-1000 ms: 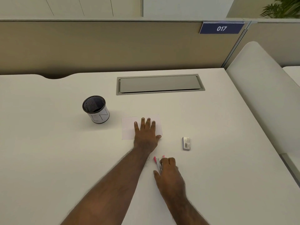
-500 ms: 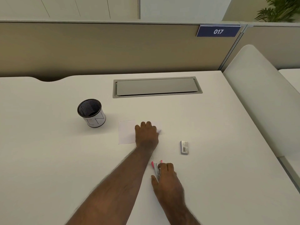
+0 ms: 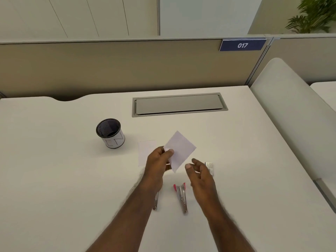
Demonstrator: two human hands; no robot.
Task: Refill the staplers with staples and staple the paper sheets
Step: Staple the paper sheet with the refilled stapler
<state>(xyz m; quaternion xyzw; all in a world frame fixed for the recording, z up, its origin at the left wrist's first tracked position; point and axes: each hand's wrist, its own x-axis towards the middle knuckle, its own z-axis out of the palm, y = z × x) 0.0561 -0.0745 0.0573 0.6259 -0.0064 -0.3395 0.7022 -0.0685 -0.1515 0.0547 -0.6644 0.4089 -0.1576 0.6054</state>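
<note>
Left grip [image 3: 160, 160]: pinches a paper sheet [image 3: 180, 150], lifted off the bench [image 3: 54, 179].
Right grip [image 3: 200, 171]: fingers loose, holding nothing, beside the sheet.
Stapler [image 3: 181, 195]: on the bench between the forearms.
Staple box [image 3: 209, 167]: behind the right grip.
Second sheet [image 3: 145, 151]: flat on the bench.

Two bare forearms come into the picture from the lower edge, one from the lower middle and one from the lower right. No sleeve covers them as far as the frame shows; both arms are uncovered from the bottom border up to the wrists. Fine hair is visible along the outer edges of both forearms. The left hand [image 3: 158, 166] and the right hand [image 3: 201, 174], near the centre of the frame, wear no glove, and no ring, watch or bracelet can be seen on them. The fingernails are short; one pale nail shows on each thumb.
</note>
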